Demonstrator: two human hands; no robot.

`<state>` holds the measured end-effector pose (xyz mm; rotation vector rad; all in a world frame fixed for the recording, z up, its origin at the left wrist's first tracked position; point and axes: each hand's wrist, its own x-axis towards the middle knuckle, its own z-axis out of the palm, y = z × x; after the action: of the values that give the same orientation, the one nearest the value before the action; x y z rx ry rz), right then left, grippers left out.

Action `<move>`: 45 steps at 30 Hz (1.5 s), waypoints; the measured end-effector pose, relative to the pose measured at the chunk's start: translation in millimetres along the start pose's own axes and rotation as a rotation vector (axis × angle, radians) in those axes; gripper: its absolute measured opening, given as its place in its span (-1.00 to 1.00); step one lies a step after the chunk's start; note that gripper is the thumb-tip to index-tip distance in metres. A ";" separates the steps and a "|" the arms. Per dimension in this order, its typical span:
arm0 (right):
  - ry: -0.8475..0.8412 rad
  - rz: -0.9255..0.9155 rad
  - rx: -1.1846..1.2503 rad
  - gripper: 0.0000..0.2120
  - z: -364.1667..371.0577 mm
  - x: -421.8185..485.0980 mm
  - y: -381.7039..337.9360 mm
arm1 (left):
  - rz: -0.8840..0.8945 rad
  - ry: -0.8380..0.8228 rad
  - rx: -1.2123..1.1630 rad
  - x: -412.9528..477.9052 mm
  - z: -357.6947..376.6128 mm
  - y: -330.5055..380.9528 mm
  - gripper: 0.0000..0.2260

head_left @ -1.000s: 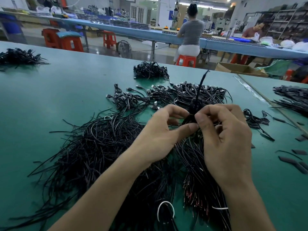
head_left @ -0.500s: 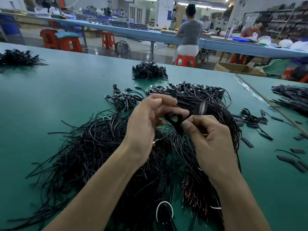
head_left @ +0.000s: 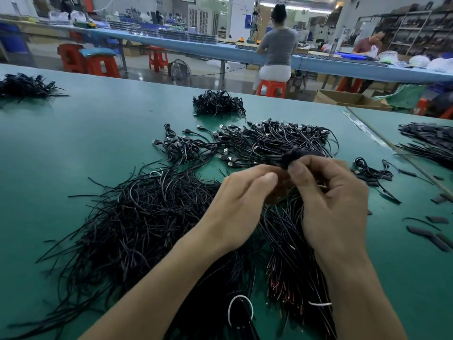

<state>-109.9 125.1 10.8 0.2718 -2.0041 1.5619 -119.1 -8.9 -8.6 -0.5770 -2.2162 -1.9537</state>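
While right hand [head_left: 335, 204] pinches blurred coiled cable [head_left: 295, 155] at frame centre, left hand [head_left: 240, 200] curls just beside it; its grip hidden, cannot tell; winding judged near done, setting down left; loose-cable heap [head_left: 147, 229] lower left still large; plugged cable pile [head_left: 269, 138] above hands; versus a second ago: upright cable tail gone, wound in.

Head-worn camera looks forward and down, close over the green table [head_left: 73, 143].
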 end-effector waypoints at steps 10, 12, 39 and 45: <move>-0.225 -0.005 -0.105 -0.85 0.9 -3.1 -3.2 | -0.094 -0.106 -0.570 2.9 -17.8 13.5 -0.28; -0.210 -0.004 -0.145 -0.86 0.0 -2.4 -0.5 | -0.080 -0.092 -0.504 3.3 -20.4 13.6 -0.38; 0.163 -0.417 -0.280 -0.91 5.1 -8.4 12.6 | -0.261 0.130 -0.293 -1.2 14.2 12.9 -0.57; 0.072 -0.373 -0.251 -0.92 7.6 -9.5 11.3 | -0.428 0.067 -0.378 1.0 6.2 10.6 -0.34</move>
<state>-110.1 119.6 -4.8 0.4523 -1.9342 1.0658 -115.2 -1.7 0.6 -0.0630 -2.0680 -2.5861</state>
